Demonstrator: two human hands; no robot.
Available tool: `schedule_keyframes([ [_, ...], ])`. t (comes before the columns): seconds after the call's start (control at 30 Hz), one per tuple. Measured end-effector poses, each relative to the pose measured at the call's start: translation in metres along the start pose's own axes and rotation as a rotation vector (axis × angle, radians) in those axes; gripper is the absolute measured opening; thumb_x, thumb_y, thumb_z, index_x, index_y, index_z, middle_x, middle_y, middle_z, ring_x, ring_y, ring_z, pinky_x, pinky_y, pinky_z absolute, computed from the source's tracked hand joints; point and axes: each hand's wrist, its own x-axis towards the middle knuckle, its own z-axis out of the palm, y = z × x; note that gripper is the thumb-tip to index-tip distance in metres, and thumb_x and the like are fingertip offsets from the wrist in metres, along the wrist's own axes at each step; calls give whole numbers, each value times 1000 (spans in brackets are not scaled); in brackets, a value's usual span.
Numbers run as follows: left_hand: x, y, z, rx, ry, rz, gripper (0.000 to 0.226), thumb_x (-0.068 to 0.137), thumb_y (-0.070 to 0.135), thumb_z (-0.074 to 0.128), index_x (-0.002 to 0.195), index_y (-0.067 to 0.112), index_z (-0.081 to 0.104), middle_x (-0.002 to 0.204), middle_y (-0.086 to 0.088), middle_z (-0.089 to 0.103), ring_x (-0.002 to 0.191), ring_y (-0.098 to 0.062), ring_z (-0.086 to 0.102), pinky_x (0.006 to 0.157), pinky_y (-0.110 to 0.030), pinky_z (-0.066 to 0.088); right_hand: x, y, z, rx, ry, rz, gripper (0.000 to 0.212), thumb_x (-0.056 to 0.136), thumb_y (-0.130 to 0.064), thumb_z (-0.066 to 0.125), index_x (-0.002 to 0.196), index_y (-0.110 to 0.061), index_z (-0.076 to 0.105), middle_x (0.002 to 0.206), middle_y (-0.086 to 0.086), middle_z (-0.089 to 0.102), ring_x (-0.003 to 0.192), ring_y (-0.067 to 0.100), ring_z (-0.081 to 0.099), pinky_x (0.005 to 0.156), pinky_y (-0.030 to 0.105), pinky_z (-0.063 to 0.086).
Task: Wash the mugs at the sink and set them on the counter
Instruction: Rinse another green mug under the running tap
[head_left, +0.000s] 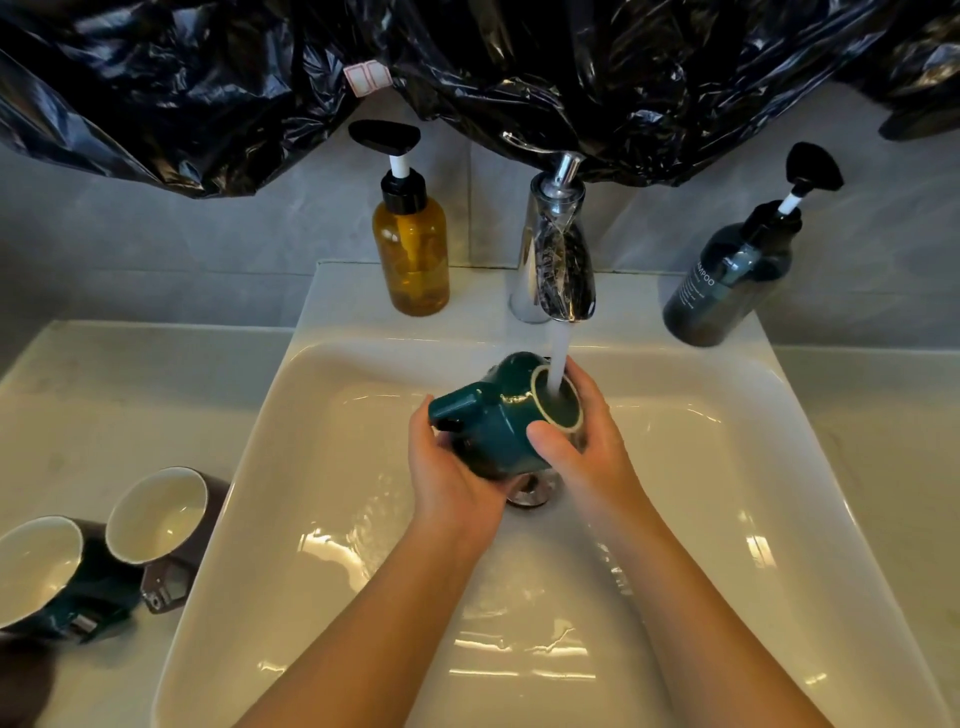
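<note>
- Our left hand (453, 480) and right hand (589, 447) grip the green mug (493, 434) under the running tap (553, 260).
- A brown mug (166, 514) and a dark mug (47, 569) sit on the left surface (104, 410).

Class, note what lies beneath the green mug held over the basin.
Under the dark green ceramic mug, part of the round metal drain shows; the mug covers its remainder.

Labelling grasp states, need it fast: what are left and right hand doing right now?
Left hand: holds the green mug from below.
Right hand: grips the same mug by its rim.
</note>
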Motion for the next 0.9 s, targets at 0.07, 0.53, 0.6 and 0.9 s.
schedule_keyframes([
  [0.07,1,-1,-1,-37,-16,-26,46,95,41,38,113,9,64,105,-18,72,105,-38,65,93,-51,50,1,0,-1,2,26,1,80,67,-40,71,141,-32,42,123,-14,62,116,6,60,95,31,53],
  [0.53,10,-2,-9,-94,-14,-24,11,80,18,46,76,11,54,73,-10,58,70,-22,57,68,-31,47,3,0,-13,399,-76,113,62,73,-17,62,132,-30,55,129,9,60,118,29,60,97,48,51],
  [0.6,10,-1,-10,-101,-25,-34,18,88,22,46,84,12,61,80,-9,65,74,-22,62,70,-32,49,6,1,-14,472,-72,131,58,73,-14,56,130,-22,56,124,11,64,116,30,61,94,45,52],
  [0.9,9,1,-4,19,-54,-19,26,98,21,41,96,9,64,87,-10,67,79,-21,65,72,-35,51,9,6,-16,754,-8,227,63,69,-17,57,131,-12,58,133,19,58,128,39,50,107,56,38],
])
